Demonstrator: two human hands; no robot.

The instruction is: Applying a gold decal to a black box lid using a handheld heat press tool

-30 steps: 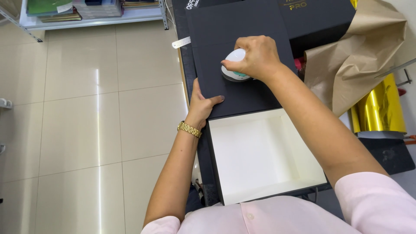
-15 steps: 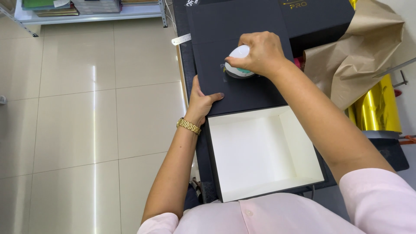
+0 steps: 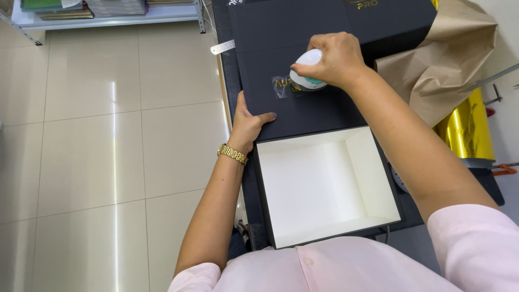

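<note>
A black box (image 3: 254, 184) with a white inside lies open in front of me, its black lid flap (image 3: 281, 48) folded out away from me. My right hand (image 3: 332, 59) grips a small white and teal rounded tool (image 3: 308, 73) and presses it on the flap. Beside the tool a clear film with gold lettering (image 3: 284, 86) lies on the flap. My left hand (image 3: 248, 121), with a gold watch (image 3: 232, 154) at the wrist, rests flat on the flap's left edge and holds it down.
Crumpled brown paper (image 3: 448, 59) and a gold foil roll (image 3: 467, 132) lie to the right. A second black box (image 3: 389, 19) sits behind the flap. A metal ruler (image 3: 223, 47) pokes out at the table's left edge. A shelf with books (image 3: 81, 11) stands on the tiled floor.
My right hand has slid the tool to the right across the flap, uncovering the film with gold lettering. My left hand has stayed on the flap's edge.
</note>
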